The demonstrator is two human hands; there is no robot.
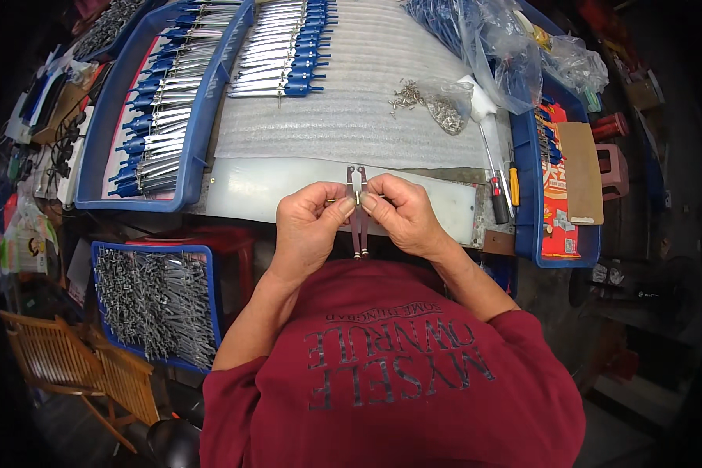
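Pinching narrowly, thumb against curled fingers, the left hand [312,218] grips the left side of a dark two-legged piece [364,228]. That piece sits between both hands at their fingertips, its far ends above a white board [246,181] and its legs pointing near, toward the maroon shirt [402,359]. Whatever small part lies under the thumbs is too hidden to tell. Mirroring this, the right hand [407,214] pinches the piece's right side, fingers bent. Farther right, well apart, lie a red-and-black screwdriver [498,201] and a yellow-handled tool [515,187].
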